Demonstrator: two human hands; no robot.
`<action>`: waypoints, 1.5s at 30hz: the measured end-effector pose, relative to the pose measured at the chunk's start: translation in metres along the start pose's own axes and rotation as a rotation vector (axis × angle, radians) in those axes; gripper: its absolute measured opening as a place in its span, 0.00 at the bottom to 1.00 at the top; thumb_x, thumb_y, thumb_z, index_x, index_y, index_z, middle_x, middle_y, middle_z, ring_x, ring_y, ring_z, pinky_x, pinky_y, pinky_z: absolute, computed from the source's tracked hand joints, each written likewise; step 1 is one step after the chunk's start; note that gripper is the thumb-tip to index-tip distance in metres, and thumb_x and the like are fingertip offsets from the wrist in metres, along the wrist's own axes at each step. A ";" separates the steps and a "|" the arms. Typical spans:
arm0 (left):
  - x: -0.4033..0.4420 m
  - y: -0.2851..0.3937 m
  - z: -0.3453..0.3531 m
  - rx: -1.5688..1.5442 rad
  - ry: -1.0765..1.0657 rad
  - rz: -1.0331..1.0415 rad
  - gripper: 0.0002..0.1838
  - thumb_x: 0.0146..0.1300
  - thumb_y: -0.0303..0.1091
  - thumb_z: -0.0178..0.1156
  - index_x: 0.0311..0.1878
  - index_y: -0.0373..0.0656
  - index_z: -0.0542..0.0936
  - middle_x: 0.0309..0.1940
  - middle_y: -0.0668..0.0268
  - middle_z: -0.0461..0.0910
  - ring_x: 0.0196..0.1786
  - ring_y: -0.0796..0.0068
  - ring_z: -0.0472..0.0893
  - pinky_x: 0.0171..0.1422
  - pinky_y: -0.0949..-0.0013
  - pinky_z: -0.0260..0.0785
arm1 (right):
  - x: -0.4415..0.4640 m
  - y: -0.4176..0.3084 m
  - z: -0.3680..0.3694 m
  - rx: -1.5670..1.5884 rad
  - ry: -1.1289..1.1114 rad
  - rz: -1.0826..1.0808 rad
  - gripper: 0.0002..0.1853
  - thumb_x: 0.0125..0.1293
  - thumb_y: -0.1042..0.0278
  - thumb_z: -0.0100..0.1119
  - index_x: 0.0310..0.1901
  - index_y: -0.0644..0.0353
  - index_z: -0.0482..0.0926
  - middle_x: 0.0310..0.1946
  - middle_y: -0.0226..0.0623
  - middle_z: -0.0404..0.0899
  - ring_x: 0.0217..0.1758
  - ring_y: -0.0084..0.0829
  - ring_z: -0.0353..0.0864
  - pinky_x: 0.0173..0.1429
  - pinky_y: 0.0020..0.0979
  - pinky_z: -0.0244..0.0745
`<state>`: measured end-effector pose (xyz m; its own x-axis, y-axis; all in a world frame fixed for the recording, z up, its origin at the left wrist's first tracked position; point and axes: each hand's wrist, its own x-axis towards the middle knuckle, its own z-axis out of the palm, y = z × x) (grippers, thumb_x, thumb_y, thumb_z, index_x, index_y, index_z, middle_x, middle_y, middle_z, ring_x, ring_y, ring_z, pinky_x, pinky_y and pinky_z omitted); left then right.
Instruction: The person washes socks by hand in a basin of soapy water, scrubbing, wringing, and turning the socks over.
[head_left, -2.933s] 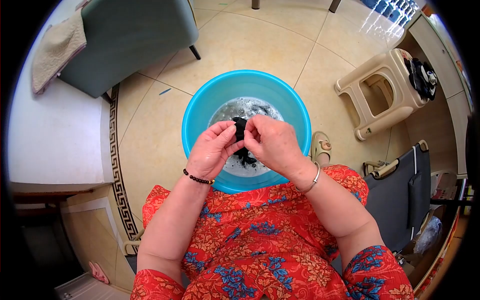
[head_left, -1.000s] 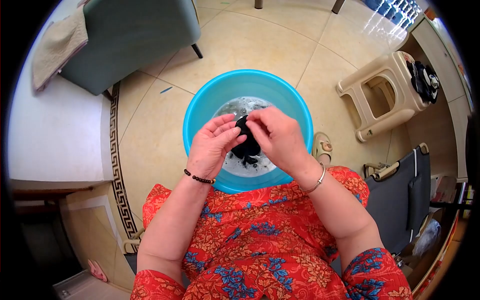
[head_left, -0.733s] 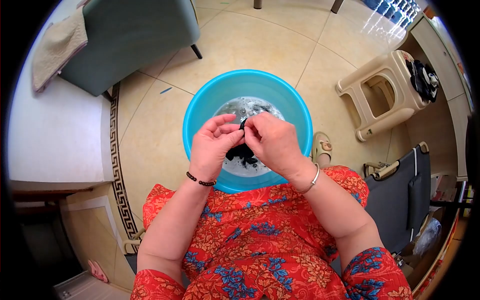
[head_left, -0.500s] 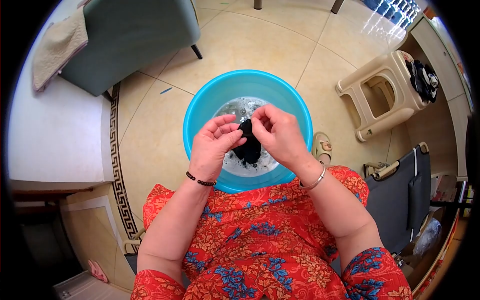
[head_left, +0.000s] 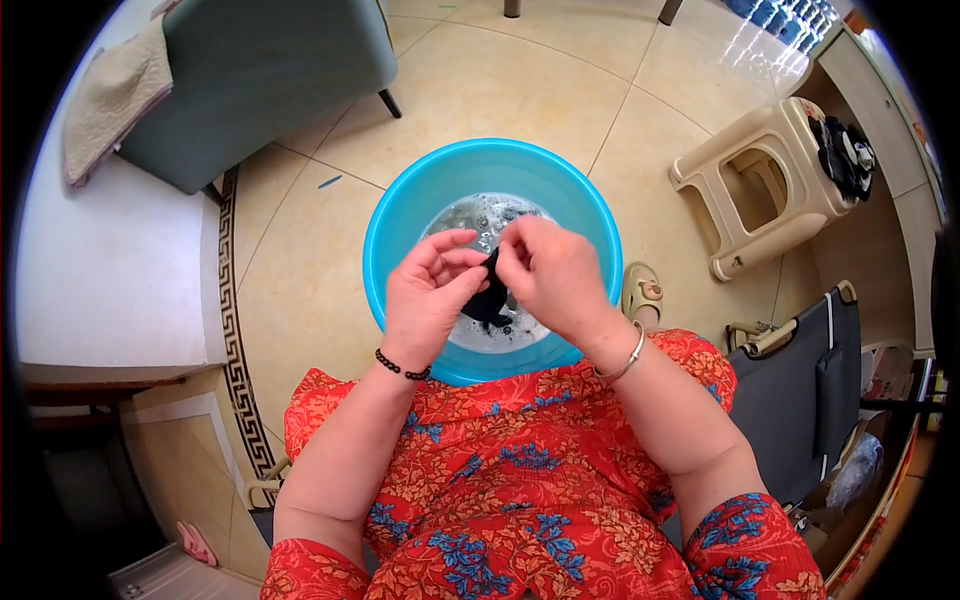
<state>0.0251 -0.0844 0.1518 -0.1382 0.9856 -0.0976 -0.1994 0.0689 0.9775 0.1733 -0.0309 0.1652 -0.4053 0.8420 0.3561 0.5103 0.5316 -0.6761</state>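
A wet black cloth (head_left: 487, 303) hangs over the soapy water in a round blue basin (head_left: 490, 150). My left hand (head_left: 425, 300) pinches its upper edge between thumb and forefinger, with the other fingers loosely curled. My right hand (head_left: 560, 280), wearing a silver bangle, grips the same edge just to the right with its fingertips. Between the two hands the cloth is bunched narrow at the top; its lower part dangles near the suds. The exact hold of the right fingertips is partly hidden.
At the right, a beige plastic stool (head_left: 800, 180) bears dark cloth items (head_left: 845, 158). A grey folding chair (head_left: 790, 405) stands below it. A grey-green armchair (head_left: 270, 80) is at the upper left, and a sandal (head_left: 642, 288) is beside the basin's right side.
The black cloth's top is now drawn into a narrow point, where it was spread wider half a second ago. My right hand has shifted slightly; both hands still hold the cloth.
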 end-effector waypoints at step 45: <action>0.008 -0.007 -0.009 -0.115 -0.001 -0.213 0.10 0.66 0.37 0.55 0.42 0.42 0.79 0.31 0.72 0.78 0.30 0.86 0.73 0.28 0.81 0.65 | 0.008 0.003 -0.008 0.538 -0.192 0.354 0.09 0.64 0.68 0.54 0.36 0.66 0.76 0.26 0.36 0.78 0.25 0.23 0.75 0.31 0.26 0.71</action>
<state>0.0166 -0.0784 0.1426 -0.0799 0.9509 -0.2991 -0.3333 0.2573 0.9070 0.1779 -0.0215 0.1710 -0.4357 0.8994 -0.0335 0.2082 0.0645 -0.9760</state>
